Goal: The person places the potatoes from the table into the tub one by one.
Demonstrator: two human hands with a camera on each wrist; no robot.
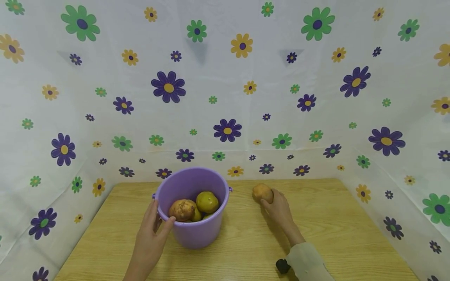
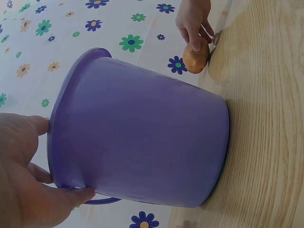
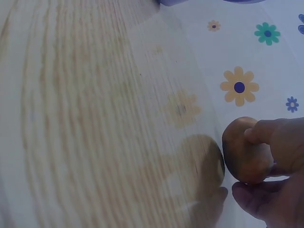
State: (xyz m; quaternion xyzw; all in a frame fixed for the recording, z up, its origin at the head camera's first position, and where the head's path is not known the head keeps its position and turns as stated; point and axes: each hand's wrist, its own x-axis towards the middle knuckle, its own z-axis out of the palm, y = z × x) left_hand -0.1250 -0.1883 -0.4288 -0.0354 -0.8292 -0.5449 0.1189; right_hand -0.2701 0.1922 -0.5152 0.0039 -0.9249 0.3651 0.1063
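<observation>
A purple bucket (image 1: 198,236) stands on the wooden table, holding a brown potato (image 1: 181,210) and several yellow-green round fruits (image 1: 207,201). My left hand (image 1: 149,234) holds the bucket's rim at its near left side, thumb and fingers spread along the edge; the left wrist view shows the bucket's outer wall (image 2: 142,133). To the right of the bucket, my right hand (image 1: 278,208) grips another potato (image 1: 261,192) between thumb and fingers. In the right wrist view this potato (image 3: 244,149) is at or just above the table; whether it touches is unclear.
Wooden table top (image 1: 327,226) extends around the bucket. White cloth with printed flowers (image 1: 242,97) walls in the back and both sides. A small black object (image 1: 283,266) sits by my right sleeve (image 1: 306,259).
</observation>
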